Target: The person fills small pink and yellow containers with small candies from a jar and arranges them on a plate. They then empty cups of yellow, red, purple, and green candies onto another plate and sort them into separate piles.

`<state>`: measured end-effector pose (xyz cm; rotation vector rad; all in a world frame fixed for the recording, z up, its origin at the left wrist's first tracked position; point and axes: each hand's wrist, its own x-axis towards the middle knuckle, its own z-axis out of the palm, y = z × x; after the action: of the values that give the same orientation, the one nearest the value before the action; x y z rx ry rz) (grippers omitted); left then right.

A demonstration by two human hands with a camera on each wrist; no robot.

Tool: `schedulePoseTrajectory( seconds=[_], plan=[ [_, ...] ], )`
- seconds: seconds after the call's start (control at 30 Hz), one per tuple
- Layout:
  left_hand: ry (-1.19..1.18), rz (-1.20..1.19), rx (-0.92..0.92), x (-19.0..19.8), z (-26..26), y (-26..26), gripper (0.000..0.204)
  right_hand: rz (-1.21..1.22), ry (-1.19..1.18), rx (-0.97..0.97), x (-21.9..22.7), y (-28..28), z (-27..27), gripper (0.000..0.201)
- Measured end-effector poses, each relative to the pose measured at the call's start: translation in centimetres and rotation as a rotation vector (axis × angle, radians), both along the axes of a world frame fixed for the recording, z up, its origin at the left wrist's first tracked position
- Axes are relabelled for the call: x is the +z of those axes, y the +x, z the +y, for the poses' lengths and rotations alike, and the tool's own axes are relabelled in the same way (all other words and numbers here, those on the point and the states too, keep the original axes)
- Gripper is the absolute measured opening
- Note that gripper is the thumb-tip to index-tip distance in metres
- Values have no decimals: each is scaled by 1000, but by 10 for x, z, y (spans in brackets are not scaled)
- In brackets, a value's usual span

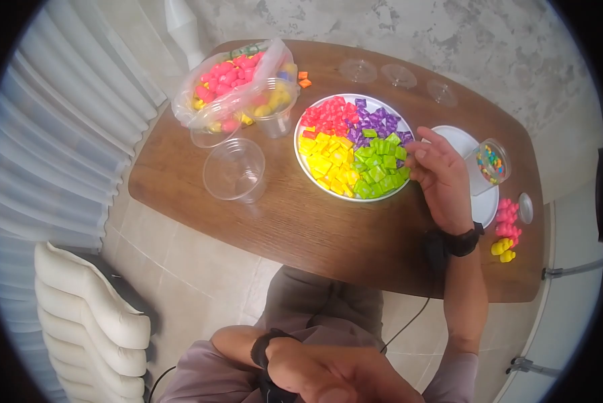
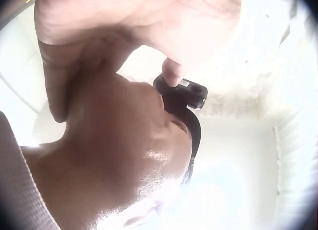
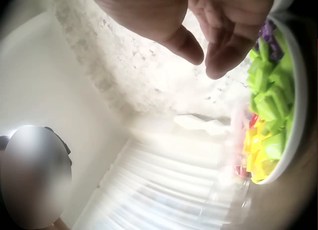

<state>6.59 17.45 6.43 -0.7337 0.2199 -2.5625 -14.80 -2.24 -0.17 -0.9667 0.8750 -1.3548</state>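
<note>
My right hand (image 1: 440,178) hangs by the right rim of a round white plate (image 1: 347,197), fingers loosely bent and holding nothing; the right wrist view shows this hand (image 3: 198,21) with thumb and fingertips apart. Wrapped pieces lie on the plate in four colour areas: red (image 1: 329,115), purple (image 1: 380,121), yellow (image 1: 328,160) and green (image 1: 382,168). Raised close to the head camera is my left hand (image 1: 328,369), low in the head view. In the left wrist view one fingertip of the left hand (image 2: 144,16) appears against a black head-worn camera (image 2: 194,94).
At the back left stand a plastic bag (image 1: 274,60) of pink and yellow pieces and clear cups (image 1: 234,171). Clear lids (image 1: 398,76) lie behind. A second white plate (image 1: 487,205), a cup of small coloured pieces (image 1: 490,164) and pink and yellow figures (image 1: 507,218) are right.
</note>
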Motion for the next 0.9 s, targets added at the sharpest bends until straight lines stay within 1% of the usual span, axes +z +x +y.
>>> schedulePoseTrajectory(
  seconds=[0.07,0.1,0.13,0.17,0.2,0.27,0.3,0.33,0.4,0.47,0.53,0.6,0.63,0.7,0.73,0.8,0.9],
  plan=[
    [-84,-55,-86,-14,-17,1,86,-4,46,-30,-8,-8,5,39],
    [-70,-78,-100,-25,-24,-6,86,85,50,-8,-8,-11,6,36],
    [-173,-29,73,-38,-31,-21,75,173,54,15,-8,-13,8,32],
    [-277,20,246,-46,-35,-28,63,203,61,-21,-7,-10,9,27],
    [-269,-2,233,-48,-41,-28,63,181,73,-29,-5,-10,9,27],
    [-451,-161,297,-48,-56,-25,34,319,97,8,-5,-9,10,28],
    [-403,-275,245,-37,-58,-19,19,323,89,-12,-9,-7,10,27],
    [-394,-292,242,-42,-61,-20,19,307,99,-9,-9,-6,11,27],
    [-488,-162,253,-56,-65,-26,15,366,91,-8,-6,-5,12,27],
    [-463,-160,279,-57,-61,-31,15,330,103,-22,-3,-3,14,26],
    [-443,-150,309,-57,-60,-32,16,357,74,-40,0,-1,16,24],
    [-514,-113,299,-56,-62,-32,17,354,77,-30,-4,1,16,24],
    [-510,-114,302,-57,-67,-30,17,380,95,-12,-5,2,17,24],
    [-617,-71,152,-56,-81,-24,20,404,111,10,-6,3,16,24],
    [-616,-73,155,-57,-81,-25,20,406,111,8,-6,3,16,24],
    [-584,13,167,-58,-80,-29,22,408,113,7,-6,3,16,24],
    [-571,77,165,-59,-78,-33,24,411,110,0,-7,4,16,24]
  ],
)
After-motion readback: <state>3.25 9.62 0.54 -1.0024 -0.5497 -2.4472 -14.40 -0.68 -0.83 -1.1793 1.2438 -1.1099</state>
